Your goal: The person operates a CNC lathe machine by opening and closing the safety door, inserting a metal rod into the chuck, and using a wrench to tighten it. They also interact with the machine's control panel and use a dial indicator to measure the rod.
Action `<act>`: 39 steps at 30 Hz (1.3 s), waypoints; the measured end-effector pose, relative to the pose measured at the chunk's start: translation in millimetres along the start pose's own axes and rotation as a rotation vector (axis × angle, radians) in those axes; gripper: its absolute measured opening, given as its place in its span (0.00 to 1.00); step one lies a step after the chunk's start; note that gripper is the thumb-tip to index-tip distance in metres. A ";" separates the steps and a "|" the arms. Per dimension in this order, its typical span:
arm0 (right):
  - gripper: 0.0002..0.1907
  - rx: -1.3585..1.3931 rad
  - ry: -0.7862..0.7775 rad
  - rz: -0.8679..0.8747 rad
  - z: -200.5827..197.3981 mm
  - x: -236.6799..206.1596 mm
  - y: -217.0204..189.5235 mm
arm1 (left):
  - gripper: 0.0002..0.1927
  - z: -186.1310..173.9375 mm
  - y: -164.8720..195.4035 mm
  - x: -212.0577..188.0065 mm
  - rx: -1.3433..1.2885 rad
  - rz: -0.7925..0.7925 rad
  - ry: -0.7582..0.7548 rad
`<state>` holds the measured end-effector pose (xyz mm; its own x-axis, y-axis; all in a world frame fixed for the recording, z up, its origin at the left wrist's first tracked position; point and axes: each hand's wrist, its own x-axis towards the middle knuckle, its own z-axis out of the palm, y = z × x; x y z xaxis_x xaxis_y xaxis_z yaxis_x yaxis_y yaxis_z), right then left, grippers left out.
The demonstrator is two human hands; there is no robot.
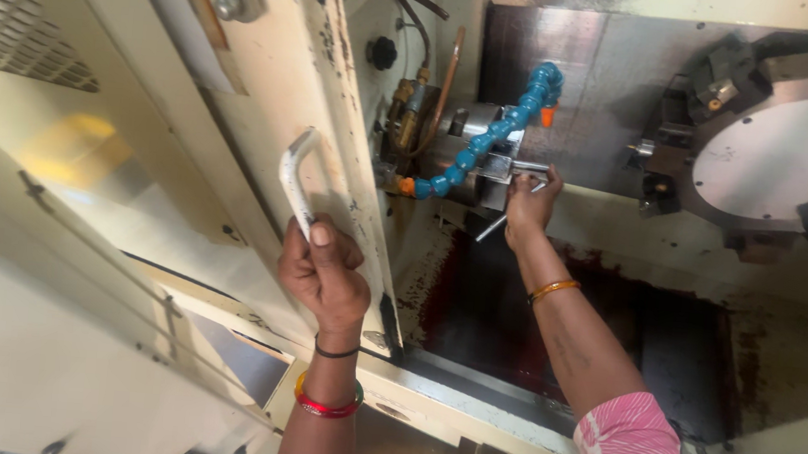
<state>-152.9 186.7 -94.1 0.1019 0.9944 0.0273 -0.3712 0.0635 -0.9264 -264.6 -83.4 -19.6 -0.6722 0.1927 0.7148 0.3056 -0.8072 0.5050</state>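
my left hand [323, 274] is clenched round the white door handle [294, 178], door slid open. my right hand [529, 203] pinches the metal rod [527, 168] at the chuck [472, 151]; it looks seated, not yet let go, door unshut.

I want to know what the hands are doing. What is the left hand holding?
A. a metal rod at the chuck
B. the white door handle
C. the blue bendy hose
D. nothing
B: the left hand is wrapped around the bottom of the white door handle on the cream machine door.
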 end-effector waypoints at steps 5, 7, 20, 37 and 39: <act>0.39 0.130 -0.225 0.104 -21.8 0.7 -3.1 | 0.19 1.5 4.2 -3.2 -0.078 -0.016 0.004; 0.40 0.106 -0.245 0.154 -28.1 1.8 -3.0 | 0.19 1.8 6.3 -3.2 -0.111 -0.025 0.003; 0.42 0.046 -0.302 0.271 -43.3 -1.8 -5.0 | 0.21 3.3 16.3 -7.8 -0.125 -0.014 0.000; 0.26 -0.368 -0.352 0.155 -33.8 -13.2 -47.7 | 0.14 4.3 -30.8 8.5 0.036 -0.083 -0.048; 0.18 -0.532 -0.398 -0.070 -35.1 -25.5 -47.0 | 0.14 6.2 -36.5 14.6 0.063 -0.109 -0.046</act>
<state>-105.6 155.4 -64.5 -0.2768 0.9512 0.1364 0.1405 0.1804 -0.9735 -281.4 -47.7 -24.7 -0.6728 0.3038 0.6745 0.2747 -0.7440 0.6092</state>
